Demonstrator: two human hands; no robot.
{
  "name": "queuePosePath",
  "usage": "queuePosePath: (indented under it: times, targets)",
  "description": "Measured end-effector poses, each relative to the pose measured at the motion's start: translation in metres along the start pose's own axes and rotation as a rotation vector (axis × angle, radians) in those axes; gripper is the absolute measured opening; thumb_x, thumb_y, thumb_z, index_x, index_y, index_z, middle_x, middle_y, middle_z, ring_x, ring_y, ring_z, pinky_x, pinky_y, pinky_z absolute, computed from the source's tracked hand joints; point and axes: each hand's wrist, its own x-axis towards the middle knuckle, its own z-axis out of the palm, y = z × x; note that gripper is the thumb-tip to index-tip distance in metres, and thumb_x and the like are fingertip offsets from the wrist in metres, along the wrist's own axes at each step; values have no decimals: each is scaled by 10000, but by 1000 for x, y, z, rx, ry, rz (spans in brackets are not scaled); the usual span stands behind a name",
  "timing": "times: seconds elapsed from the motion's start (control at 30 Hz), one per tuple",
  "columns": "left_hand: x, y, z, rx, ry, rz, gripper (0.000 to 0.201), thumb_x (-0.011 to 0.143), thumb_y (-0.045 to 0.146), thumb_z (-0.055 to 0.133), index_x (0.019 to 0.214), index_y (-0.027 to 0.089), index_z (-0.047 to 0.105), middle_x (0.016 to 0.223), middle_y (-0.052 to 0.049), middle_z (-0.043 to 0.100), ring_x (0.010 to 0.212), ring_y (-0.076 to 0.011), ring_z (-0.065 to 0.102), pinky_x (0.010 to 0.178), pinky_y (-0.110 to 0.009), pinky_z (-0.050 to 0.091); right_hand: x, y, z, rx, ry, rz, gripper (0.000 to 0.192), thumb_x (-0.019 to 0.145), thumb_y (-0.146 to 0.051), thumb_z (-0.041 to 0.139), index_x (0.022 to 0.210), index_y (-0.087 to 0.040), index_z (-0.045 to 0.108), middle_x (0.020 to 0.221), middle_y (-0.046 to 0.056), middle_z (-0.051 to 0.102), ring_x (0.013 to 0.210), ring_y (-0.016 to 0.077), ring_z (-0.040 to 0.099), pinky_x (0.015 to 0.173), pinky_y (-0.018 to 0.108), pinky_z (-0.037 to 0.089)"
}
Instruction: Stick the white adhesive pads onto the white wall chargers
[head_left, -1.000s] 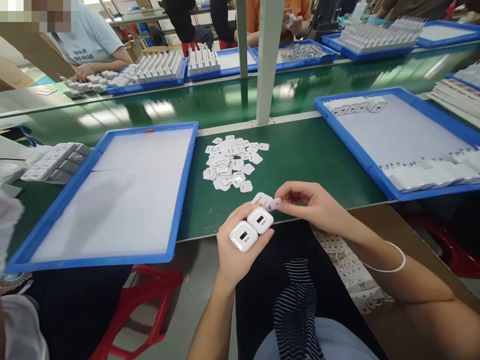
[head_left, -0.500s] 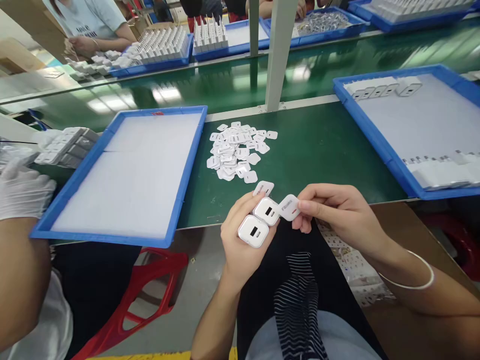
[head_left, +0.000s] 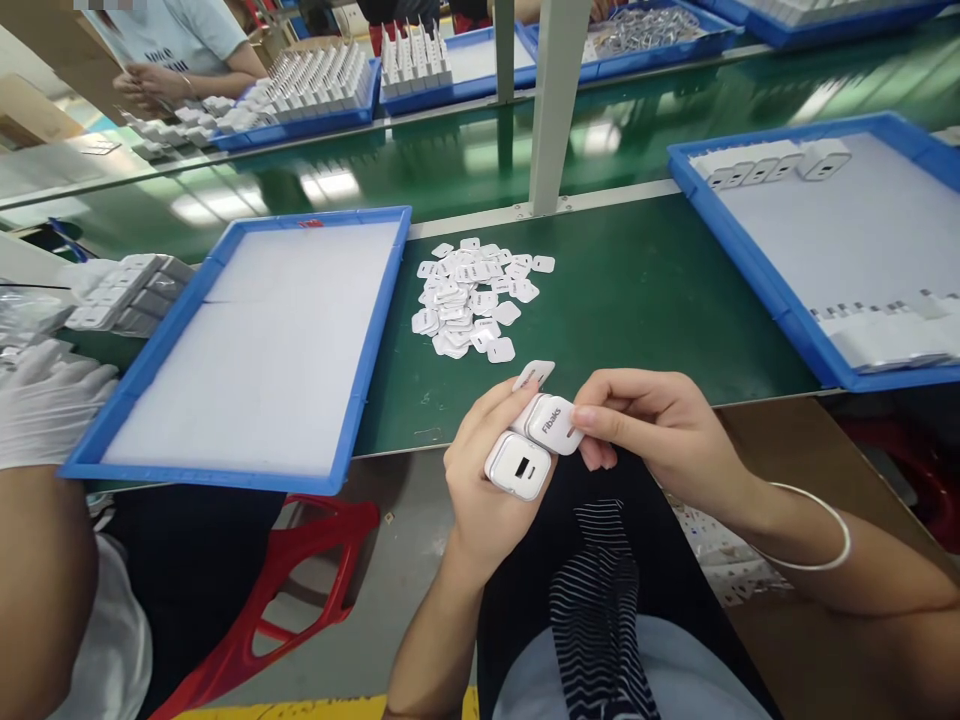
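Note:
My left hand (head_left: 484, 475) is closed around two white charger bodies side by side. The nearer charger body (head_left: 517, 466) shows a dark USB port and a smaller slot on its end. A printed white cover plate (head_left: 553, 424) lies over the end of the other one, hiding its ports. Thumb and fingertips of my right hand (head_left: 637, 420) pinch this plate at its right edge. Another cover plate (head_left: 534, 375) sticks up at the fingertips of my left hand. Beyond my hands, a loose pile of cover plates (head_left: 457, 295) lies on the green table (head_left: 615, 300).
A blue tray (head_left: 352, 400) with a white lining stands to the left. At the right, another blue tray (head_left: 757, 270) holds rows of white chargers. A metal post (head_left: 551, 120) rises behind the pile. A gloved hand (head_left: 52, 400) of a co-worker is at far left.
My right hand has moved left, bringing the cover plate from beside the farther charger body onto its end. The plate at my left fingertips has tilted.

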Motion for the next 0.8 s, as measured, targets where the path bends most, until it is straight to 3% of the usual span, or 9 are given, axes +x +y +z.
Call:
queuePosePath:
  times: [0.43, 0.8]
  targets:
    - [1, 2, -3, 14, -27, 85, 463, 788, 53, 741, 1239, 132, 669, 1264, -114, 700, 1161, -215, 672, 1014, -328, 575, -1, -7, 5, -386, 75, -151, 355, 931, -290, 663, 615, -170, 555, 506, -50, 483, 473, 60, 398, 444, 217, 294]
    - [-2, 2, -4, 68, -50, 103, 456, 792, 42, 724, 1238, 122, 665, 1263, -121, 698, 1162, -218, 671, 1025, -336, 570, -1, -6, 1, -414, 34, -75, 356, 912, -308, 699, 617, -171, 554, 506, -60, 452, 488, 66, 368, 464, 240, 270]
